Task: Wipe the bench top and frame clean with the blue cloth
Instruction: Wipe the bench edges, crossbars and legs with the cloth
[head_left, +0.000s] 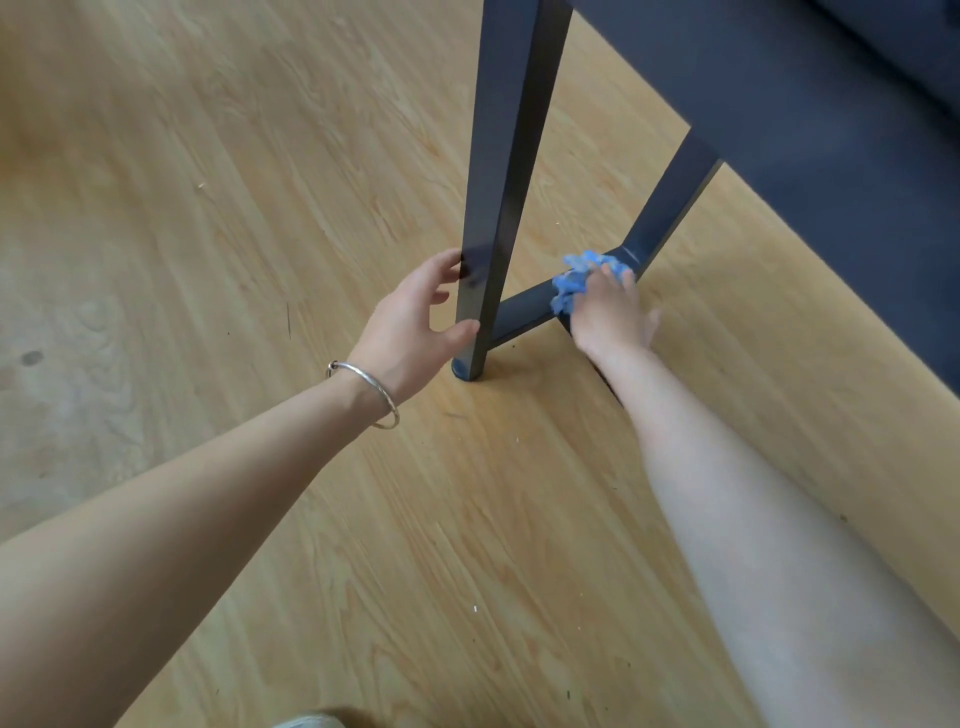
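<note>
A dark blue-grey bench stands on the wooden floor; its near leg (498, 182) runs down the middle of the view and a low crossbar (524, 306) joins it to the far leg (670, 208). My right hand (610, 312) presses a crumpled blue cloth (576, 278) onto the crossbar, close to the far leg. My left hand (415, 317) curls loosely around the lower part of the near leg, thumb and fingertips touching it. The underside of the bench top (779, 104) fills the upper right.
Light wooden floor (260, 208) spreads to the left and front, with small specks and crumbs on it. A silver bangle (369, 395) sits on my left wrist. The leg's round foot (465, 369) rests on the floor.
</note>
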